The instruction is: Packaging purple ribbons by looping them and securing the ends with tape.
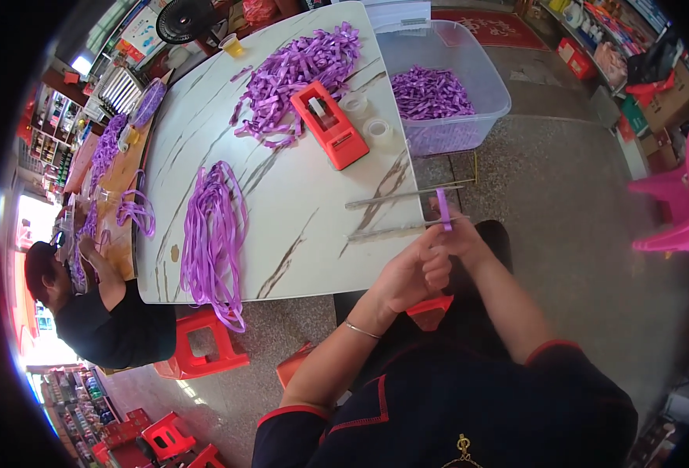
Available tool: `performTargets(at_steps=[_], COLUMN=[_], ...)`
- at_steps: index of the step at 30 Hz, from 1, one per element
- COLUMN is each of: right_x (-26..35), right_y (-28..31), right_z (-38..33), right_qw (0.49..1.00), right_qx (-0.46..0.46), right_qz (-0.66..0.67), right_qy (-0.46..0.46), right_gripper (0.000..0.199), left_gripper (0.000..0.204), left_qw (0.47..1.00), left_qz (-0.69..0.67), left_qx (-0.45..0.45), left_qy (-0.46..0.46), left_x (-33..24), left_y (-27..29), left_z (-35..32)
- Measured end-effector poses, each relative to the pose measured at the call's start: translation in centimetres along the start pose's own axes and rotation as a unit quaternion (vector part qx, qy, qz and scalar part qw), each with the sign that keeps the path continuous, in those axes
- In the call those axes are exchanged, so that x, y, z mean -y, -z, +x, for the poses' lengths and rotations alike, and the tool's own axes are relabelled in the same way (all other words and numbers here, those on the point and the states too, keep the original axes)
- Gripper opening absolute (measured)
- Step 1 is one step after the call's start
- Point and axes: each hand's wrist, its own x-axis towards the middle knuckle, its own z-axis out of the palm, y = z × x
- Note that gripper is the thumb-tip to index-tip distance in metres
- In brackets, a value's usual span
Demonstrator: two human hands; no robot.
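Observation:
A short strip of purple ribbon [444, 209] crosses two thin metal rods past the right edge of the table. One rod [391, 197] lies farther away, the other nearer to me, both reaching out over the edge. My left hand [414, 274] is closed, its fingers curled and its thumb and forefinger at the ribbon's near end. Against the same ribbon, from the right, my right hand [461, 238] bends its fingers; its fingertips are partly hidden behind the ribbon and the left hand.
On the marbled table [297, 226] lie long purple ribbons [213, 234], a heap of folded ribbon pieces [301, 74], a red tape dispenser [330, 125] and tape rolls [377, 129]. A clear plastic bin [492, 97] holds more pieces. Another person [99, 312] works at the left beside a red stool [204, 343].

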Motion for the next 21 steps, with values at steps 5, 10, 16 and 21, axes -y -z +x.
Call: performTargets(at_steps=[5, 10, 16, 21], right_x=[-0.5, -0.3, 0.2, 2.9], right_y=[0.7, 1.3, -0.7, -1.3], right_z=[1.5, 2.2, -0.2, -2.3], right_qw=[0.985, 0.954, 0.973, 0.993], right_qx=[0.168, 0.289, 0.225, -0.028], right_qz=[0.04, 0.071, 0.055, -0.108], right_qy=[0.012, -0.024, -0.019, -0.021], right_gripper=[0.028, 0.02, 0.015, 0.01], left_gripper=[0.049, 0.049, 0.048, 0.047], left_qw=[1.0, 1.0, 1.0, 1.0], left_qz=[0.009, 0.018, 0.0, -0.007], left_qx=[0.01, 0.008, 0.003, -0.006], left_qy=[0.004, 0.002, 0.004, 0.0], left_x=[0.1, 0.1, 0.1, 0.2], left_y=[-0.6, -0.7, -0.4, -0.6], left_z=[0.3, 0.3, 0.2, 0.3])
